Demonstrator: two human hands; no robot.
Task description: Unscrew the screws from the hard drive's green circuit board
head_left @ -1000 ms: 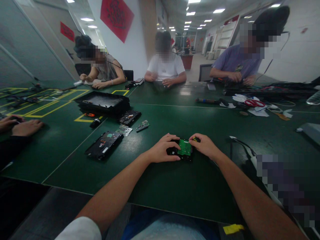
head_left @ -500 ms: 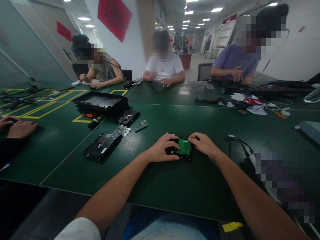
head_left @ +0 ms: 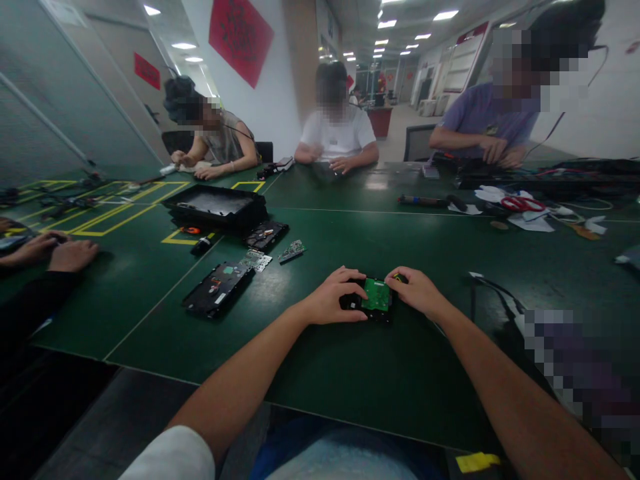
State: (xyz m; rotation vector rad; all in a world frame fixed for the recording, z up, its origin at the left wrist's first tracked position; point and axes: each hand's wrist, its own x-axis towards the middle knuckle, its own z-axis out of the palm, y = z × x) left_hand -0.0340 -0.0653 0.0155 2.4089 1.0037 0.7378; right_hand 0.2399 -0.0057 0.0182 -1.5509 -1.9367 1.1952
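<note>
A black hard drive with a green circuit board facing up lies on the green table in front of me. My left hand grips its left end, fingers curled over the top and thumb along the near edge. My right hand is closed at the drive's far right corner, pinching a small tool with a yellow tip against it; what the tool is I cannot make out.
To the left lie another opened drive, loose circuit boards, a black tray and a further drive. Three people sit across the table; another person's hands rest at the left. Cables run on my right, red scissors further back.
Both hands stay on the drive in the same grip. Only my head has turned slightly, shifting the scene a little to the right.
</note>
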